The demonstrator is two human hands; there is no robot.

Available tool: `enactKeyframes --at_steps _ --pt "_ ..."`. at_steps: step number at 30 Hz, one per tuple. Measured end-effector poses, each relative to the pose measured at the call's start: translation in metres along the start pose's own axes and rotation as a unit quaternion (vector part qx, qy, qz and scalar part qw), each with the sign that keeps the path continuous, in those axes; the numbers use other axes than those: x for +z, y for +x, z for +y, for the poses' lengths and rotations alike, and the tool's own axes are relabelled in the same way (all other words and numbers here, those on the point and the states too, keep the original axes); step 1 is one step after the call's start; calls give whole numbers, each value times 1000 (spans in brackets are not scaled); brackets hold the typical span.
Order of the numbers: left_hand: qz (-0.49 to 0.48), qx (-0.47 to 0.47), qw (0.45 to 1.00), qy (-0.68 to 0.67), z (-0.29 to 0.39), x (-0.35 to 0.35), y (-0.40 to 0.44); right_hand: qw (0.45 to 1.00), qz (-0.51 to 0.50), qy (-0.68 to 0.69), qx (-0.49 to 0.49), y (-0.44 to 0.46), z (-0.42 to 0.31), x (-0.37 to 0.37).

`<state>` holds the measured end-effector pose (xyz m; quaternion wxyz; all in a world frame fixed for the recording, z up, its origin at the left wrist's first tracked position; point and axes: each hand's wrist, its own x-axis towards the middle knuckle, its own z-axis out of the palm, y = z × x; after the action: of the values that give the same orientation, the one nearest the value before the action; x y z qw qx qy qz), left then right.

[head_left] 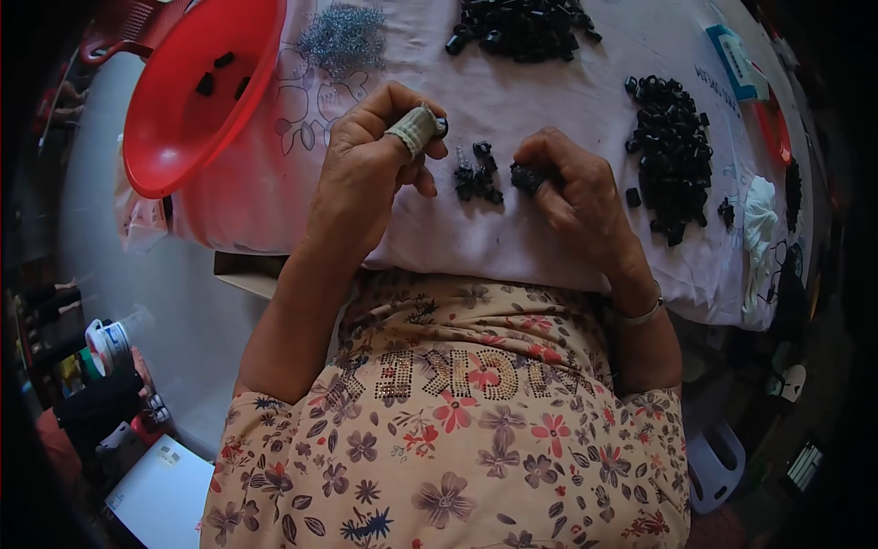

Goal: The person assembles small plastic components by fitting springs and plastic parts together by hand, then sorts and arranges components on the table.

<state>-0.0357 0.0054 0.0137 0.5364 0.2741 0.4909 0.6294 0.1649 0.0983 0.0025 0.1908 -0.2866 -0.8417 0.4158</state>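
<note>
My left hand, with a pale cloth wrap on its thumb, pinches a small black piece at the fingertips. My right hand is closed on a black part, which its fingers partly cover. Between the hands, on the pale cloth, lies a small cluster of black pieces with a few clear or silvery bits at its upper left.
A red basin at the upper left holds a few black pieces. Silvery springs are heaped beside it. Black parts form piles at the top and right. A white crumpled cloth lies far right.
</note>
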Motion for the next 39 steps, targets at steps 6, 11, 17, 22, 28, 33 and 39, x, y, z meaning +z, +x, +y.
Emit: enactKeyframes --at_steps 6,11,17,22,28,33,39 --pt "-6 -26 998 -64 0 -5 1 997 57 -50 7 2 -2 5" --pt "-26 -43 997 -64 -1 -2 -2 989 96 -103 -51 2 5 7" --pt "-78 -31 996 -12 1 11 -10 993 99 50 51 5 -6 6" --pt "-169 -38 984 47 5 17 -18 997 75 4 7 27 -29 2" --pt "-186 -23 982 34 21 17 -27 996 14 -31 -83 92 -33 15" --pt "-178 -1 983 33 22 17 -27 976 16 -134 -171 142 -26 48" --pt "-166 52 984 29 21 21 -26 950 8 -214 -226 150 -39 68"
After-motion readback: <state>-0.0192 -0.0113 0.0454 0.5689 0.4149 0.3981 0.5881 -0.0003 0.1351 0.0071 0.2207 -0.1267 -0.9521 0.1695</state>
